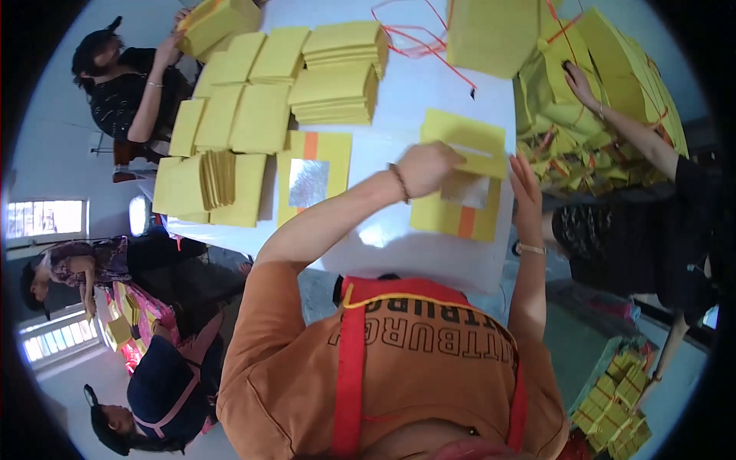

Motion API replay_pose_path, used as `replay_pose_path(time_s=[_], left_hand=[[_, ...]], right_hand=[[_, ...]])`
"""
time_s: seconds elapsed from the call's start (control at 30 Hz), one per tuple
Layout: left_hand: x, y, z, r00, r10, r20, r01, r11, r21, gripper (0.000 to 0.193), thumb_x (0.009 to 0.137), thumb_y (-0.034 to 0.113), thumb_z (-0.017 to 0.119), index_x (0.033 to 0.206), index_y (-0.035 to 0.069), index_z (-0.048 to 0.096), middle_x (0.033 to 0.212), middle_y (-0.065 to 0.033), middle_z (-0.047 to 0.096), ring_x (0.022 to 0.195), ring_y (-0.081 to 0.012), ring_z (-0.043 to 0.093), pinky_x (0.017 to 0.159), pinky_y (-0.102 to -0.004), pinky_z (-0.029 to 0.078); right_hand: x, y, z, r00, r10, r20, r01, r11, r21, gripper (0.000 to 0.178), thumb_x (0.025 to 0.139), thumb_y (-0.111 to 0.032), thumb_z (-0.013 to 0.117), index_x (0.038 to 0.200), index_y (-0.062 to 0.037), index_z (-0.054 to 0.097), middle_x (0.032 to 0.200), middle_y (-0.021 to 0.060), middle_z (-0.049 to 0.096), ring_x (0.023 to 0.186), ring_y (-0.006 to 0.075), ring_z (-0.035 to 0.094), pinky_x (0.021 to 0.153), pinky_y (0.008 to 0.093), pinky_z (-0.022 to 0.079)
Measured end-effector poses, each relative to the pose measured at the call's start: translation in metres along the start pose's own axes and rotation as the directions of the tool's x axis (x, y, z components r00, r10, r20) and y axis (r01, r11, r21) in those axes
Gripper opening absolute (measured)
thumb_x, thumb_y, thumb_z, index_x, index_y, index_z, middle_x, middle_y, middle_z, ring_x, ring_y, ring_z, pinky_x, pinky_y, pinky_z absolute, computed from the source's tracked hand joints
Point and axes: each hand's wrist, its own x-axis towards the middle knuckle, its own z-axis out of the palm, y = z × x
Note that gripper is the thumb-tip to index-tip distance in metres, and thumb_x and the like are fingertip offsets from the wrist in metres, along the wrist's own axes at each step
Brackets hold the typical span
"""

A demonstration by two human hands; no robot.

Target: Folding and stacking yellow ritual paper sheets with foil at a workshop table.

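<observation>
In front of me on the white table lies a stack of yellow joss paper (434, 216), with a silver square and an orange stripe on its top sheet. My left hand (429, 169), a beaded bracelet at its wrist, is closed over the middle of the stack. Its fingers grip a yellow paper piece (484, 165) that juts out to the right; how it is folded I cannot tell. My right hand (527, 192) is upright at the stack's right edge, its fingers stretched out. Left of my left forearm rests another silver-and-orange joss paper sheet (341, 153).
Several piles of yellow paper (261, 115) cover the table's left side. Red cord (414, 50) lies at the back beside a large yellow block (491, 38). A co-worker's hand (583, 84) reaches over a yellow heap (552, 153) on the right. Other people work on the left.
</observation>
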Motion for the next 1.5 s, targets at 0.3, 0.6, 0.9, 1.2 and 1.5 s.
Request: replay_pose_path(time_s=[0.3, 0.6, 0.9, 1.2, 1.5], left_hand=[[-0.071, -0.163, -0.105, 0.886, -0.06, -0.46, 0.289, 0.846, 0.448, 0.035, 0.071, 0.0, 0.051, 0.103, 0.012, 0.059, 0.091, -0.0078, 0.063, 0.084, -0.0265, 0.058, 0.075, -0.0386, 0.045], [-0.076, -0.23, -0.079, 0.918, -0.393, 0.047, 0.339, 0.843, 0.417, 0.044, 0.065, 0.006, 0.057, 0.109, 0.006, 0.056, 0.106, -0.0162, 0.058, 0.099, -0.033, 0.054, 0.089, -0.0392, 0.041], [-0.081, -0.188, -0.042, 0.88, -0.468, -0.083, 0.416, 0.675, 0.609, 0.069, 0.069, 0.017, 0.068, 0.129, 0.01, 0.034, 0.13, -0.0117, 0.036, 0.121, -0.0311, 0.034, 0.097, -0.0444, 0.032], [-0.076, -0.183, -0.052, 0.841, -0.541, -0.005, 0.406, 0.625, 0.667, 0.071, 0.07, 0.02, 0.07, 0.129, 0.011, 0.032, 0.131, -0.0098, 0.035, 0.121, -0.0292, 0.035, 0.092, -0.0451, 0.038], [-0.079, -0.22, -0.069, 0.859, -0.502, 0.103, 0.339, 0.707, 0.621, 0.062, 0.072, 0.005, 0.06, 0.128, 0.01, 0.032, 0.129, -0.0134, 0.038, 0.117, -0.0328, 0.038, 0.093, -0.044, 0.039]], right_hand=[[-0.048, 0.027, -0.02, 0.952, 0.052, -0.3, -0.076, 0.995, -0.069, 0.035, 0.091, -0.015, 0.049, 0.123, -0.0005, 0.046, 0.117, 0.0083, 0.054, 0.106, 0.0147, 0.05, 0.091, 0.0275, 0.037], [-0.085, 0.054, -0.022, 0.9, -0.131, -0.415, -0.123, 0.839, -0.531, 0.028, 0.086, -0.008, 0.054, 0.112, -0.0006, 0.056, 0.106, 0.0108, 0.061, 0.098, 0.0169, 0.057, 0.085, 0.0275, 0.043], [-0.174, 0.061, -0.053, 0.693, -0.106, -0.713, -0.04, 0.982, -0.186, 0.064, 0.084, -0.013, 0.058, 0.136, -0.0052, 0.022, 0.093, 0.0053, 0.061, 0.082, 0.0095, 0.056, 0.07, 0.0216, 0.044], [-0.359, 0.029, -0.25, 0.062, 0.448, -0.892, -0.096, 0.892, 0.441, 0.08, 0.083, -0.009, 0.051, 0.139, -0.0172, -0.005, 0.073, 0.0036, 0.061, 0.051, 0.0118, 0.055, 0.048, 0.0324, 0.043], [-0.354, -0.06, -0.337, 0.009, 0.334, -0.943, -0.361, 0.88, 0.308, 0.086, 0.077, -0.002, 0.057, 0.141, -0.0242, 0.004, 0.067, 0.0029, 0.06, 0.04, 0.0099, 0.043, 0.037, 0.0278, 0.03]])
